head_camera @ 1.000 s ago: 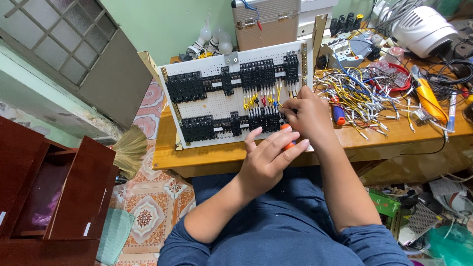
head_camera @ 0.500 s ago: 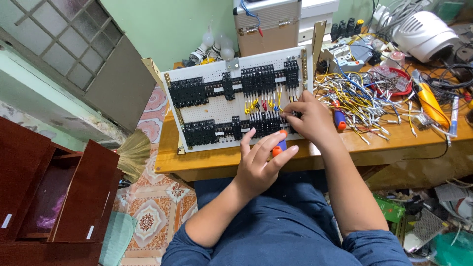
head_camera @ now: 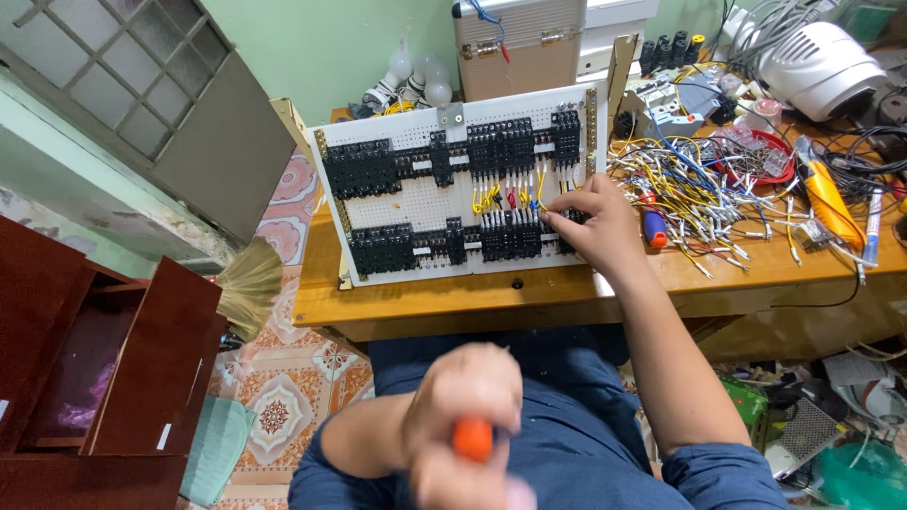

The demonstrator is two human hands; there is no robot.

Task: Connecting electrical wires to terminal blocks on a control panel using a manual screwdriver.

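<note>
A white perforated panel [head_camera: 425, 203] with rows of black terminal blocks [head_camera: 501, 146] and short yellow and red wires leans upright on the wooden table [head_camera: 529, 293]. My right hand [head_camera: 590, 222] rests against the lower right row of blocks, fingers pinching at a wire there. My left hand [head_camera: 468, 425] is close to the camera and blurred, fist closed around a screwdriver with an orange handle [head_camera: 472, 439], well away from the panel, over my lap.
A heap of cut wires [head_camera: 718, 203] lies right of the panel, with an orange tool [head_camera: 831, 203] and a white helmet-like device [head_camera: 812, 57]. A case [head_camera: 520, 38] and bulbs [head_camera: 411, 80] stand behind. A broom [head_camera: 246, 293] and a red cabinet [head_camera: 104, 378] are at left.
My left hand has drawn back from the panel toward me with the orange-handled screwdriver. My right hand has stayed at the lower right blocks.
</note>
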